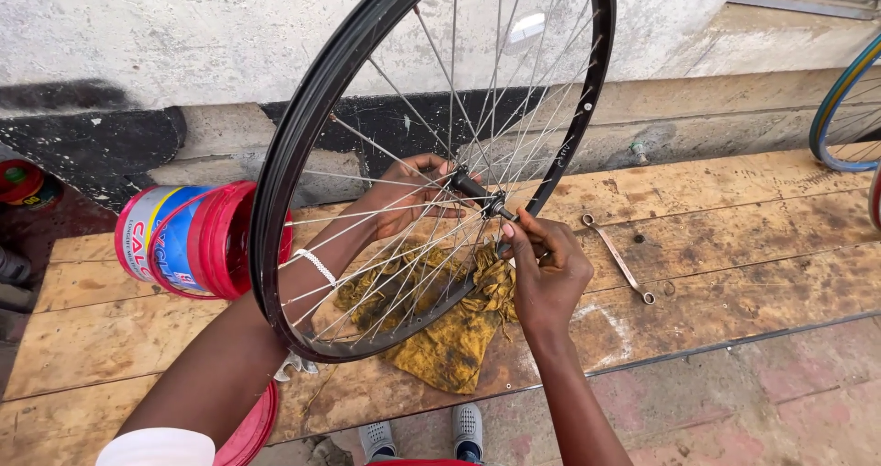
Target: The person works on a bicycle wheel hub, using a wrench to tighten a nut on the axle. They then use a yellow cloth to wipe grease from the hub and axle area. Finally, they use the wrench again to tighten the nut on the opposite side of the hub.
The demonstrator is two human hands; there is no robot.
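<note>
While left hand (413, 191) grips hub (477, 194), right hand (546, 273) fingers pinch axle end

rough white wall (184, 26) behind a worn wooden platform (734, 246), daylight.

Black spoked wheel (303, 145) upright on wooden bench (734, 246) — left hand (413, 191), right hand (546, 273) at its hub (482, 195).

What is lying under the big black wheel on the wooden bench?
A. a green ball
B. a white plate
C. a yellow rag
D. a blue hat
C: a crumpled, stained yellow rag lies on the wooden bench beneath the black wheel.
</note>
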